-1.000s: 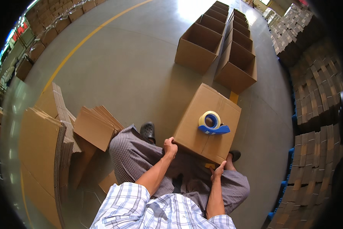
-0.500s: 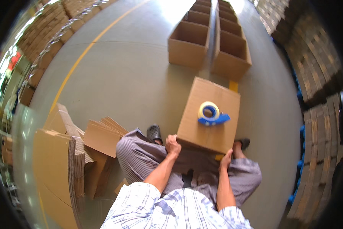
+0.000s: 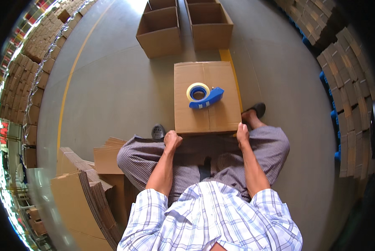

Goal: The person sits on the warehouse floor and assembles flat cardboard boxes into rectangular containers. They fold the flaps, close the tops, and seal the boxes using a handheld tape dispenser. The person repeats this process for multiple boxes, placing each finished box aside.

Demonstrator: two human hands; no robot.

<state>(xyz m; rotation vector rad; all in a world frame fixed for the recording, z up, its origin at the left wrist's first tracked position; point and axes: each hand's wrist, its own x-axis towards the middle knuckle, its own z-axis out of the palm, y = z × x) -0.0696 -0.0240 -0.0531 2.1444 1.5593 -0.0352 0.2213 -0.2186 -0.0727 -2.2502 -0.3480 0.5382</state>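
Both forearms [image 3: 160,173] reach forward from the shirt [image 3: 212,215] over the crossed legs, elbows low, the left one slanting slightly inward and the right one slightly outward. The left hand [image 3: 172,140] is at the box's near left corner, knuckles up, fingers folded in on the cardboard. The right hand [image 3: 242,134] is curled on the near right corner, thumb side up; the fingertips of both are hidden, so how firmly they pinch cannot be told.

The box [image 3: 190,119] sits straight ahead between and beyond the hands, its near edge running from one to the other, its top closed and facing up. The tape dispenser [image 3: 210,98] lies on top, near the middle, apart from both hands.

The left shoe [image 3: 158,131] is just outside the left hand; the right shoe [image 3: 259,109] is near the box's right side. Past the far edge, a strip of floor [image 3: 112,96] separates it from two rows of open boxes [image 3: 212,37]. Bare floor widens to the left, up to a yellow line [image 3: 72,69]; flat cardboard [image 3: 76,205] leans beside the left knee [image 3: 131,154]. On the right, floor runs to the pallet stacks [image 3: 342,90].
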